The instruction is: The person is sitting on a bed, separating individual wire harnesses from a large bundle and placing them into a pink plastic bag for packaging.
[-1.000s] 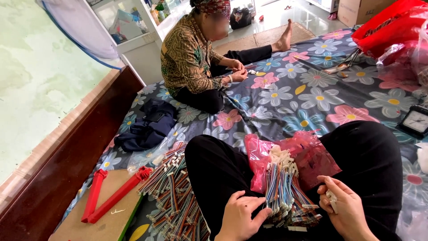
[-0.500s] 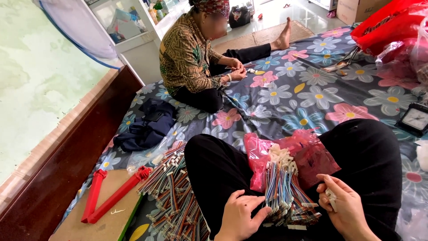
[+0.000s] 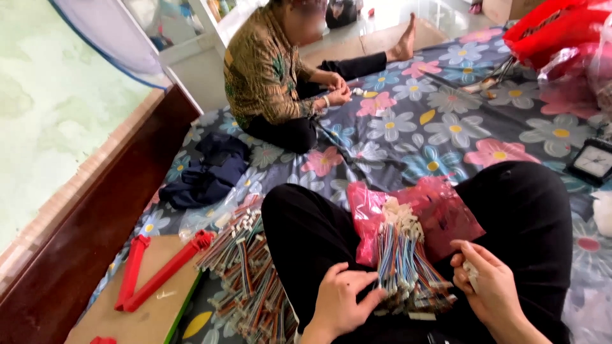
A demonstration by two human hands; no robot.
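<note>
A bundle of coloured wire harnesses (image 3: 403, 264), striped blue, red and white with pale connector plugs at the top end, lies in the person's lap between the two black-trousered legs. The left hand (image 3: 342, 301) rests against the bundle's lower left side, thumb and fingers curled onto the wires in a loose grip. The right hand (image 3: 492, 288) sits just to the right of the bundle, its grip pinched on a small white piece (image 3: 472, 272) too small to make out.

Under and behind the bundle lies a crumpled pink plastic bag (image 3: 440, 210); the wires' plug ends rest on its mouth, and whether more lies inside cannot be told.

To the left of the left leg, a larger heap of wire harnesses (image 3: 245, 274) spreads over the flowered blanket (image 3: 446, 127), beside a clear plastic bag (image 3: 210, 216). A red hinged tool (image 3: 159, 271) lies on a sheet of cardboard (image 3: 146, 312), cut off by the lower edge.

Farther off, a second person in a patterned shirt (image 3: 264, 70) sits cross-legged, hands together over something small. A dark blue cloth (image 3: 207, 172) lies near. At the right edge are red bags (image 3: 554, 32) and a small clock (image 3: 593, 160), both partly cropped.
</note>
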